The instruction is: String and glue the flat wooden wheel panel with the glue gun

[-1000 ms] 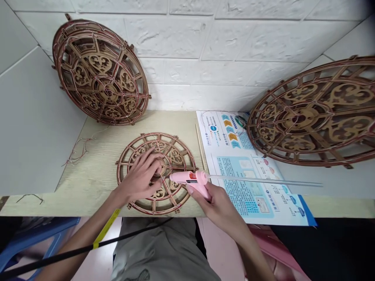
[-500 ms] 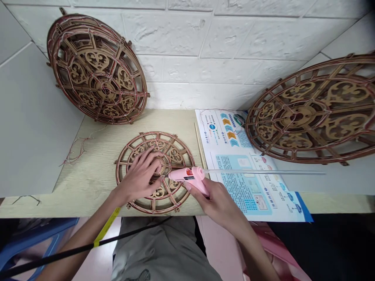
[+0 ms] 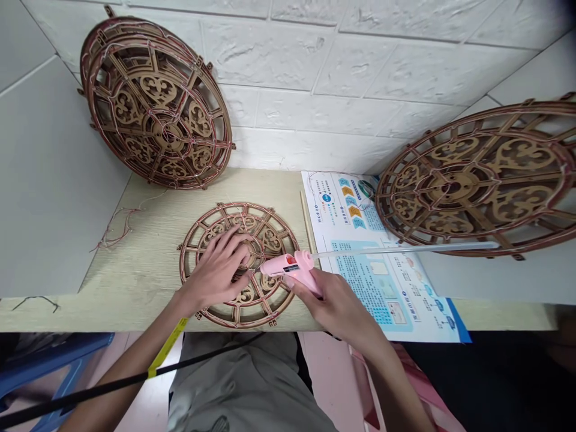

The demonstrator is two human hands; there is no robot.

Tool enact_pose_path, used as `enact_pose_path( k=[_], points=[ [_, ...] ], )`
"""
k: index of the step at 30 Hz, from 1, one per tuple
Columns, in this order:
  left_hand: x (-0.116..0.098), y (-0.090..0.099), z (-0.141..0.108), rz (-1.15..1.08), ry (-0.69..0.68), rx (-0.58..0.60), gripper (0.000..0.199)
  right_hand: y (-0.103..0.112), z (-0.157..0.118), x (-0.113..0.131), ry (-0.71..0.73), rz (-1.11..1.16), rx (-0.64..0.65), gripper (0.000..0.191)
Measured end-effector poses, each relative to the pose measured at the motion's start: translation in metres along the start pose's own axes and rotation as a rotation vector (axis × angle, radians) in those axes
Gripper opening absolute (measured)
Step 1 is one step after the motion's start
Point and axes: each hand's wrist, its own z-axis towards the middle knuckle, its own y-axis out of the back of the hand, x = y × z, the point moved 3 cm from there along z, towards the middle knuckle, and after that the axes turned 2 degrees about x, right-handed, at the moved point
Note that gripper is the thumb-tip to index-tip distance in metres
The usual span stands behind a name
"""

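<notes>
Pink hot glue gun (image 3: 288,267) is gripped firmly in the right hand (image 3: 335,306), its nozzle at the small wired fretwork wheel (image 3: 270,240) lying mid-board on the wooden board (image 3: 135,270). Left hand (image 3: 215,270) is spread open, pressed on the wheel's hub. Far-left wheel (image 3: 157,102) and right wheel (image 3: 468,186) look fully wired; the small wheel seems unfinished.

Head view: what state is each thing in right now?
Left hand: fingers spread, resting on the small wooden wheel.
Small wooden wheel: flat on the board, strung with thin wire.
Right hand: gripping the pink hot glue gun.
Pink hot glue gun: nozzle over the small wooden wheel.
Glue stick: loaded, jutting from the gun's rear.
Left large wooden wheel: tilted against the wall.
Right large wooden wheel: propped up, tilted.
</notes>
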Motion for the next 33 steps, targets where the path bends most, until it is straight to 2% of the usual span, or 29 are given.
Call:
enact_pose_path(
  k=[19, 33],
  points=[
    [-0.0013, 0.0003, 0.0004, -0.013, 0.004, 0.016, 0.005, 0.0029, 0.0017, 0.0043, -0.006, -0.073, 0.000, 0.056],
    [-0.0007, -0.0020, -0.0002, 0.024, -0.002, -0.004, 0.008, 0.0026, 0.0006, 0.0069, -0.001, -0.130, -0.023, 0.053]
  ],
)
